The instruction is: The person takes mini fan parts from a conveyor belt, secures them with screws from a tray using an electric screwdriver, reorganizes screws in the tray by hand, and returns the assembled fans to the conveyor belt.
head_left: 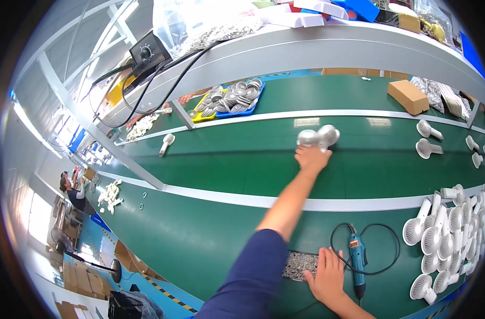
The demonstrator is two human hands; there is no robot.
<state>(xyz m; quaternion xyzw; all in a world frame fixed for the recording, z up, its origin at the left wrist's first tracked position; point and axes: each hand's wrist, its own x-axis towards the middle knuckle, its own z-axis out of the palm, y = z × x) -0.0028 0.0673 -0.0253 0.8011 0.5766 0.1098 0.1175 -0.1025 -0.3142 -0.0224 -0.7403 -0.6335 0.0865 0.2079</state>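
Note:
My left hand [312,158] reaches out over the green conveyor belt [242,170], its fingers closed around two white handheld fans [328,137]. The round fan heads point away from me and are slightly blurred; the grip hides their handles. Nearer, my right hand [328,279] rests with fingers stretched out, holding nothing, at the edge of a shallow tray of small screws [300,266]. Just right of that hand lies a teal electric screwdriver [357,258], its black cable looped beside it. Many white handheld fans [439,239] are piled at the right of the bench.
Metal rails [237,199] divide the bench from the belt. More fans [428,139] lie on the belt at right. Beyond stand a blue tray with round grilles [253,106] and a cardboard box [408,97]. A grey shelf [327,48] overhangs. Another person [75,194] is far left.

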